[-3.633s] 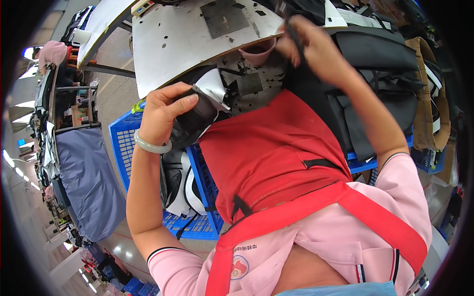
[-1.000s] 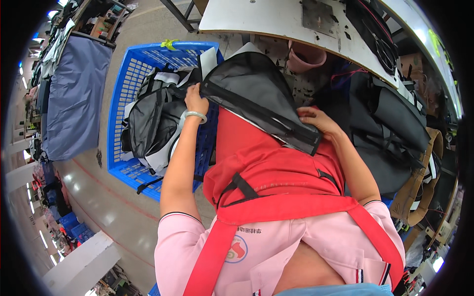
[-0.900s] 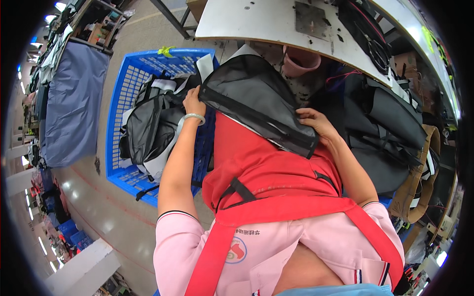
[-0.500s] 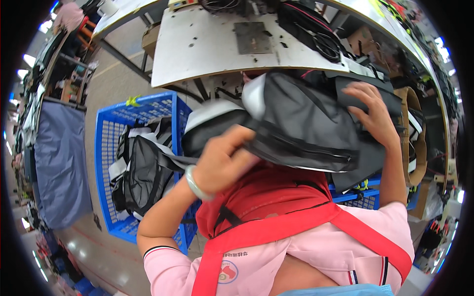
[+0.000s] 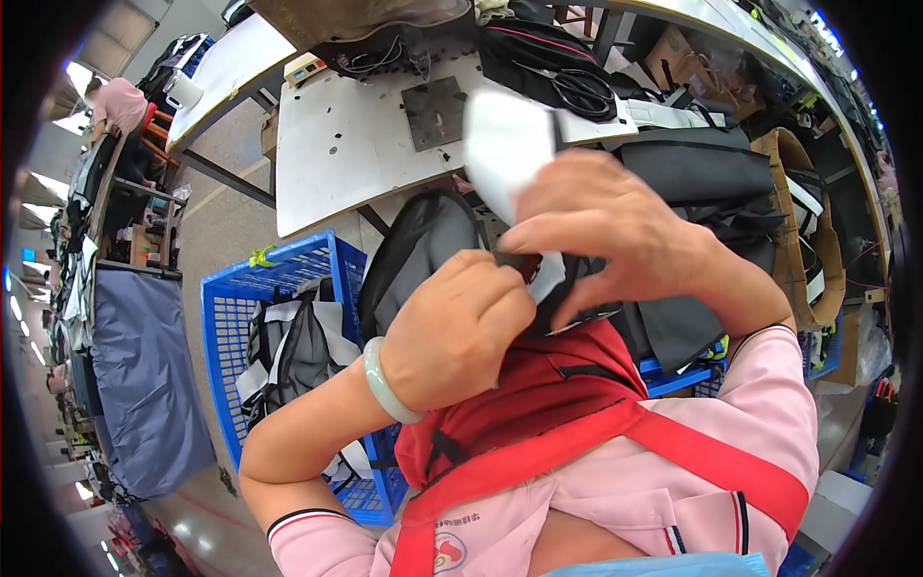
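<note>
Close in front of my body, both hands are at a half-sewn black, grey and white bag. Its white panel (image 5: 505, 154) rises blurred above my right hand (image 5: 606, 231), whose fingers curl around the dark edge below it. My left hand (image 5: 457, 327), with a pale bangle on the wrist, is closed with the fingers bunched at the bag's near edge; the exact grip is hidden behind the knuckles. Left of the hands a grey and black bag piece (image 5: 423, 245) hangs over the blue crate's side. A red apron (image 5: 519, 399) covers my lap beneath.
The blue plastic crate (image 5: 274, 264) at left holds several grey and white bag pieces. Ahead stands a white work table (image 5: 336, 144) with a metal plate. Dark fabric panels (image 5: 702, 173) and a cardboard box (image 5: 822, 288) are at right. A grey-blue cloth (image 5: 144, 385) hangs far left.
The bag has been turned and gathered, its white panel now pointing up. My right hand has come left and inward to meet the left hand. The view has shifted slightly.
</note>
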A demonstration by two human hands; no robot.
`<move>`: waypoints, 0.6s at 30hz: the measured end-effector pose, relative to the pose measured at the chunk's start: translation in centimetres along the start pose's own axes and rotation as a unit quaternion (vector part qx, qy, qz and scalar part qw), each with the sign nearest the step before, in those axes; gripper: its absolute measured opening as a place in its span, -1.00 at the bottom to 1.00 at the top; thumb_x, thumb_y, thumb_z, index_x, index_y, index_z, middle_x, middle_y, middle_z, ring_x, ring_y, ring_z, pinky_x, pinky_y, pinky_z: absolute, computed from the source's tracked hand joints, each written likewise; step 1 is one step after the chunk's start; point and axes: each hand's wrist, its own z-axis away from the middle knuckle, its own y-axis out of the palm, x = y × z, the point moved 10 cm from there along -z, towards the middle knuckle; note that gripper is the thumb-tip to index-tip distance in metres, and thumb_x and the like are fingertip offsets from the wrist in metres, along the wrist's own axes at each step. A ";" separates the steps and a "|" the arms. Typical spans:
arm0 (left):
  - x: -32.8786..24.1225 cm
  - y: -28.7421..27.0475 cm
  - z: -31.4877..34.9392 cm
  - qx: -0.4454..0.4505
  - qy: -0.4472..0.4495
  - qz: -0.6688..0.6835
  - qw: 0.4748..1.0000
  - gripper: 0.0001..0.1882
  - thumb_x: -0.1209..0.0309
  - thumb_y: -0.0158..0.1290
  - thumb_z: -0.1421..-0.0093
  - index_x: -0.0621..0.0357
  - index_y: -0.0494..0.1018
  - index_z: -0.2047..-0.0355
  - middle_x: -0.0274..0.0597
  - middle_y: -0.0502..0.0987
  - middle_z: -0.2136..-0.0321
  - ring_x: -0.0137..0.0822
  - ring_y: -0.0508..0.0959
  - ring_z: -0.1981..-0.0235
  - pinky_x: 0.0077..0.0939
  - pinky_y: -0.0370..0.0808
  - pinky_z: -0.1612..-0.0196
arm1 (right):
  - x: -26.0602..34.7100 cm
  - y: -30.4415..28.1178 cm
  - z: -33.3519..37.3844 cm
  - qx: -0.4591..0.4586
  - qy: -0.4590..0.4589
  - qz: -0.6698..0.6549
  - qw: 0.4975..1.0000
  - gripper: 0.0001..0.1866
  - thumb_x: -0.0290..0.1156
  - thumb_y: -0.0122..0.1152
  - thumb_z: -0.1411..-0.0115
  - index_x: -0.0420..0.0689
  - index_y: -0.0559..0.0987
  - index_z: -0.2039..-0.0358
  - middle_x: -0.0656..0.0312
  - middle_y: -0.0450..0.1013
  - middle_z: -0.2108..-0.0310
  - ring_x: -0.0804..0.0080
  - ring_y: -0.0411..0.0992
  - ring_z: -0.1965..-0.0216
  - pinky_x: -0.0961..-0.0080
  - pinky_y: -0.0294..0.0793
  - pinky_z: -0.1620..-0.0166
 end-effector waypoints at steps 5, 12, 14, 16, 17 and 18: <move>2.9 3.3 1.7 0.209 -0.086 -0.070 0.972 -0.84 0.52 0.07 0.07 0.20 0.47 0.40 -0.14 0.49 0.45 -0.13 0.47 0.40 -0.36 0.36 0.26 | -3.5 6.7 2.6 0.200 0.116 -0.032 0.972 -0.60 -0.10 0.37 0.00 -0.10 0.60 0.23 0.16 0.50 0.45 0.14 0.50 0.30 0.25 0.44 0.24; 11.6 -0.5 2.1 0.141 -0.291 0.062 0.944 -0.85 0.43 0.18 -0.10 0.21 0.60 0.32 -0.15 0.54 0.51 -0.20 0.47 0.42 -0.41 0.36 0.25 | -10.2 4.9 1.4 0.179 0.327 -0.213 0.903 -0.63 -0.17 0.33 -0.05 -0.16 0.64 0.21 0.03 0.55 0.47 0.21 0.52 0.41 0.34 0.47 0.26; 14.8 -2.3 1.2 0.031 -0.340 0.105 0.934 -0.80 0.42 0.16 -0.15 0.32 0.58 0.29 -0.24 0.60 0.44 -0.46 0.52 0.35 -0.54 0.44 0.23 | -13.4 3.3 0.0 0.120 0.323 -0.215 0.914 -0.58 -0.15 0.35 -0.05 -0.17 0.64 0.16 0.17 0.58 0.45 0.39 0.51 0.38 0.41 0.47 0.23; 18.5 -3.3 -0.1 -0.003 -0.391 0.122 0.912 -0.78 0.43 0.16 -0.12 0.35 0.59 0.28 -0.20 0.61 0.50 -0.49 0.51 0.43 -0.58 0.43 0.29 | -16.5 2.8 -1.5 0.081 0.331 -0.237 0.910 -0.56 -0.16 0.35 -0.07 -0.30 0.62 0.20 0.28 0.54 0.45 0.58 0.41 0.39 0.56 0.40 0.26; 19.9 -3.8 -1.1 -0.023 -0.365 0.103 0.925 -0.77 0.43 0.15 -0.12 0.35 0.59 0.27 -0.22 0.60 0.50 -0.50 0.50 0.43 -0.59 0.42 0.31 | -17.7 2.5 -2.0 0.063 0.349 -0.224 0.908 -0.53 -0.15 0.35 -0.08 -0.32 0.61 0.19 0.28 0.53 0.43 0.57 0.41 0.37 0.55 0.39 0.24; 21.7 -3.8 -1.2 -0.036 -0.382 0.112 0.917 -0.77 0.43 0.15 -0.13 0.35 0.60 0.27 -0.23 0.60 0.50 -0.50 0.50 0.43 -0.59 0.41 0.31 | -18.9 2.3 -2.4 0.045 0.365 -0.213 0.905 -0.51 -0.13 0.34 -0.08 -0.34 0.61 0.18 0.28 0.52 0.41 0.55 0.40 0.35 0.55 0.39 0.22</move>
